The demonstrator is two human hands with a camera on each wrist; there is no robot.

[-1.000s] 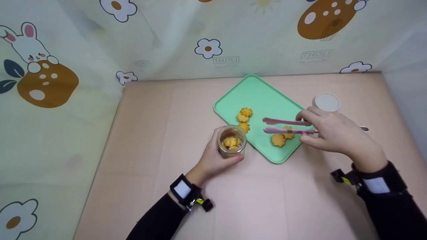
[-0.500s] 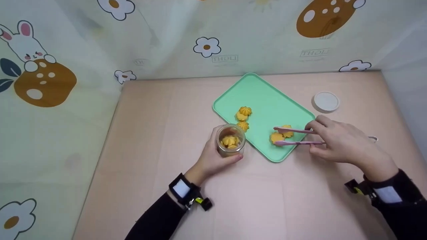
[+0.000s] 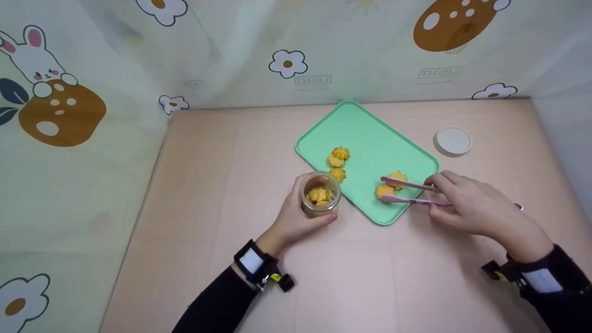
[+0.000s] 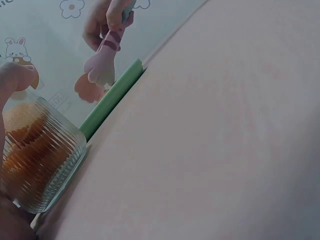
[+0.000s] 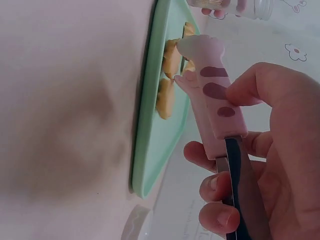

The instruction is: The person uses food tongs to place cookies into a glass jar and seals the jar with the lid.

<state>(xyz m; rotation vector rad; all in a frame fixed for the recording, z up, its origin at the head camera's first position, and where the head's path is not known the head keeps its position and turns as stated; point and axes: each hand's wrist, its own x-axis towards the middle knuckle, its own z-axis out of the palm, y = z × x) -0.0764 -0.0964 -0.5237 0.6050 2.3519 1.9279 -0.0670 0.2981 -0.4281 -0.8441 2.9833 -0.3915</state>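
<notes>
My left hand [image 3: 296, 217] grips a ribbed glass jar [image 3: 320, 210] with several flower-shaped cookies [image 3: 320, 196] inside. The jar overlaps the near left edge of a green tray [image 3: 365, 134] in the head view. In my right hand [image 3: 481, 203] is a pair of pink paw-tipped tongs [image 5: 215, 85] with metal arms, held between thumb and fingers. The tong tips are apart, one on either side of a cookie [image 3: 385, 191] at the tray's right end. Another cookie [image 3: 398, 179] touches that one from behind.
On the tray's left part lie three more cookies [image 3: 341, 153] close together. A round white lid [image 3: 453, 141] rests on the table [image 3: 222, 185] beyond my right hand. A patterned curtain [image 3: 231, 55] rises behind the table's back edge.
My right hand has moved right and toward me, bringing the tongs down over the cookies at the tray's right end. My left hand and the jar have stayed nearly still.
</notes>
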